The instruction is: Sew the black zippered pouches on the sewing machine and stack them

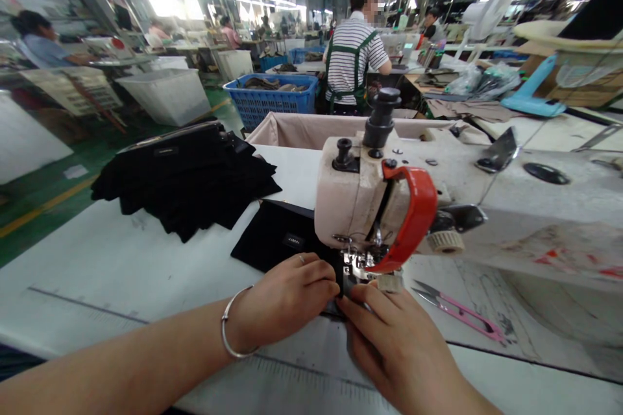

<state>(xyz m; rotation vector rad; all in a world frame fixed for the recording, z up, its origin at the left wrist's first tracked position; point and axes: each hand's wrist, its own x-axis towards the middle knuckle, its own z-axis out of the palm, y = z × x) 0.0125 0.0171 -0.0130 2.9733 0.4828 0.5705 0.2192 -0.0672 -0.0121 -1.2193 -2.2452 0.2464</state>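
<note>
A black fabric piece (267,241) with a small label lies flat under the head of a sewing machine (341,194). My left hand (287,298), with a bracelet at the wrist, pinches the near edge of this fabric just left of the presser foot (357,262). Close beside it, my right hand (394,337) has its fingers curled at the same edge, in front of the foot. Both hands look closed on the fabric; the fingertips are partly hidden. An orange-red guard (421,207) curves down beside the needle area.
Pink-handled thread snips (470,318) lie right of my right hand. A stack of black fabric pieces (189,175) sits at the table's left. Behind the table are a fabric-lined bin (302,130), a blue basket (272,104) and a person in a striped shirt (353,58).
</note>
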